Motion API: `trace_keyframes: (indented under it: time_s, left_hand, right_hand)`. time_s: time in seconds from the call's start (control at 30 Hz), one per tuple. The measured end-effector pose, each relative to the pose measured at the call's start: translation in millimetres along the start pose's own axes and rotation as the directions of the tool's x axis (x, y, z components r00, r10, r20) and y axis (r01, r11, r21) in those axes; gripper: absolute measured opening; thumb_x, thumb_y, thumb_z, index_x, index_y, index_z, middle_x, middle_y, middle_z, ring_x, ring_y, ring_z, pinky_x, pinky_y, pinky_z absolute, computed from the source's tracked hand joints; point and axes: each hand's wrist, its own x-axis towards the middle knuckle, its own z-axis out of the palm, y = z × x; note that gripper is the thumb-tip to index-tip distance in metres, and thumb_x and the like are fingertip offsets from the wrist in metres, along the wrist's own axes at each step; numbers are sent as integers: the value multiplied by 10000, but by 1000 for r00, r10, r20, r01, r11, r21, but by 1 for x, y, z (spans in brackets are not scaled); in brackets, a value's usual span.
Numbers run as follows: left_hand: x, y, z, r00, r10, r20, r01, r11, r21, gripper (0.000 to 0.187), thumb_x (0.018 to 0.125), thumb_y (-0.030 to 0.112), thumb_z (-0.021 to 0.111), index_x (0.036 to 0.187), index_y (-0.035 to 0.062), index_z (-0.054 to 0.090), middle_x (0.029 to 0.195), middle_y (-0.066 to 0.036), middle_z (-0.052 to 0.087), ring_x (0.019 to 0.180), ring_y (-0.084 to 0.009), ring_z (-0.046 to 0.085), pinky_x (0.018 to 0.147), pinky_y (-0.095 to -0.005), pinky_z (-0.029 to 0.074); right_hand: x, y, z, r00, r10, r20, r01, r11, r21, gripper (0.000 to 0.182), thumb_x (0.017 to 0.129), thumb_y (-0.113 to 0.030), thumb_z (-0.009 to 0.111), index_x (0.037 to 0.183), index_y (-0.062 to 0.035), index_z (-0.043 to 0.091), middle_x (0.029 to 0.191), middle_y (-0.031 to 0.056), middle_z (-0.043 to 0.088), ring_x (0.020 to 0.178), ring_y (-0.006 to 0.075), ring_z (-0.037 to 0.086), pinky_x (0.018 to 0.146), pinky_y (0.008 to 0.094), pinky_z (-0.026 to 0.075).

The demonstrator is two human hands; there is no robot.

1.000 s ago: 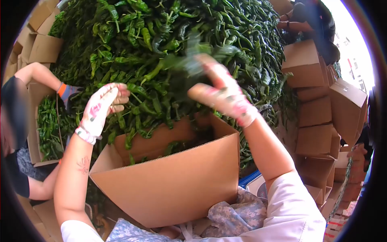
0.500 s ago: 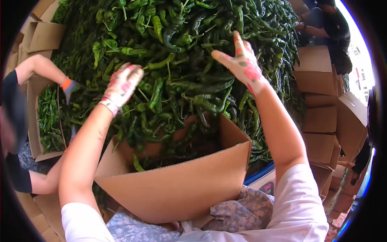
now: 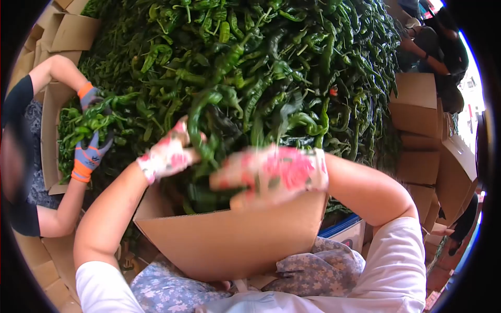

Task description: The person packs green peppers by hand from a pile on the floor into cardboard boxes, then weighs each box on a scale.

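Green peppers (image 3: pixel 209 99) lie in a large heap before me, and several hang or fall between my hands over an open cardboard box (image 3: pixel 235 245). My left hand (image 3: pixel 169 154), in a white floral glove, is at the box's back left corner. Its thumb and forefinger are spread against the long peppers, which partly hide the fingertips. My right hand (image 3: pixel 276 175), in a matching glove, passes over the box's near rim, blurred by motion. Its fingers stretch leftward, apart, with nothing visible in them. Peppers inside the box are mostly hidden by my right hand and the front wall.
On the left, a co-worker's grey gloved hands (image 3: pixel 91 156) hold peppers over another cardboard box (image 3: pixel 49 141). Cardboard boxes (image 3: pixel 417 164) are stacked at the right, with another person behind them. A blue-edged container (image 3: pixel 342 229) stands beside my box.
Both my hands have come back from the heap toward the box, the right one moving down and left across it. Peppers have come down between them. The co-worker's hands have lifted peppers.
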Motion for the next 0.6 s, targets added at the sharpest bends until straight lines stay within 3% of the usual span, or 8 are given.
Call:
trace_keyframes:
  time_s: [0.07, 0.1, 0.13, 0.2, 0.27, 0.33, 0.47, 0.6]
  left_hand:
    - [-31, 4, 3, 944, 246, 219, -277, 952, 127, 249, 857, 228, 636, 1041, 61, 658, 1109, -129, 539, 1090, -269, 496, 952, -376, 406]
    - [-47, 35, -2, 854, 9, 520, 74, 988, -139, 318, 907, 318, 572, 1092, 71, 648, 1133, -150, 579, 1138, -301, 496, 995, -396, 382]
    - [-60, 43, 9, 816, 48, 576, -31, 999, -40, 274, 941, 281, 517, 1087, 103, 664, 1098, -150, 611, 1162, -327, 538, 1021, -428, 363]
    - [-78, 39, 11, 791, 76, 607, -44, 997, -67, 327, 942, 306, 516, 1168, 103, 638, 1214, -177, 576, 1120, -297, 581, 971, -411, 418]
    - [-66, 41, -16, 828, 122, 547, -53, 989, -140, 334, 937, 337, 530, 1148, 109, 651, 1211, -162, 602, 980, -256, 642, 884, -373, 488]
    - [-59, 43, -39, 956, -84, 282, 172, 937, -305, 324, 938, 313, 538, 1013, 34, 686, 886, -56, 686, 746, -106, 623, 660, -232, 511]
    - [-5, -8, -44, 906, -8, -424, -77, 980, -183, 295, 915, 179, 552, 1146, -1, 585, 1020, -79, 630, 905, -122, 578, 756, -240, 478]
    - [70, -10, -34, 929, 109, -355, 193, 674, 713, 339, 860, 236, 612, 1158, 76, 590, 1139, -135, 590, 1020, -293, 592, 867, -387, 493]
  right_hand:
    - [-13, -20, -8, 926, -13, 377, -137, 920, 368, 459, 904, -344, 524, 1258, -53, 549, 1147, 176, 625, 1028, 285, 608, 924, 341, 459]
    - [-17, -30, -29, 933, 20, 359, -129, 951, 281, 457, 899, -350, 541, 1240, -48, 566, 1138, 161, 634, 1007, 260, 614, 909, 328, 465]
    - [-19, -28, -53, 939, 53, 340, -124, 974, 191, 455, 893, -356, 558, 1223, -44, 584, 1128, 146, 643, 986, 235, 620, 894, 314, 471]
    - [-35, 25, -78, 976, -154, -152, 215, 772, 598, 462, 870, -384, 604, 1170, -33, 616, 1084, 116, 660, 971, 184, 620, 867, 299, 477]
    - [-38, 52, -110, 621, 562, -547, -429, 827, 363, 517, 830, -447, 649, 1119, -20, 633, 1068, 95, 663, 965, 145, 609, 856, 284, 475]
    - [-28, 56, -114, 410, 664, -625, -646, 695, 315, 558, 803, -480, 669, 1113, -18, 622, 1086, 118, 650, 989, 180, 608, 877, 305, 465]
    - [-16, 104, -88, 439, 567, -697, -705, 698, 124, 670, 787, -536, 655, 1237, -53, 540, 1130, 154, 623, 1072, 280, 580, 931, 339, 439]
    - [-17, 117, -76, 465, 557, -688, -766, 643, 3, 699, 795, -562, 629, 1280, -69, 523, 1119, 168, 627, 1213, 309, 490, 1014, 355, 385]
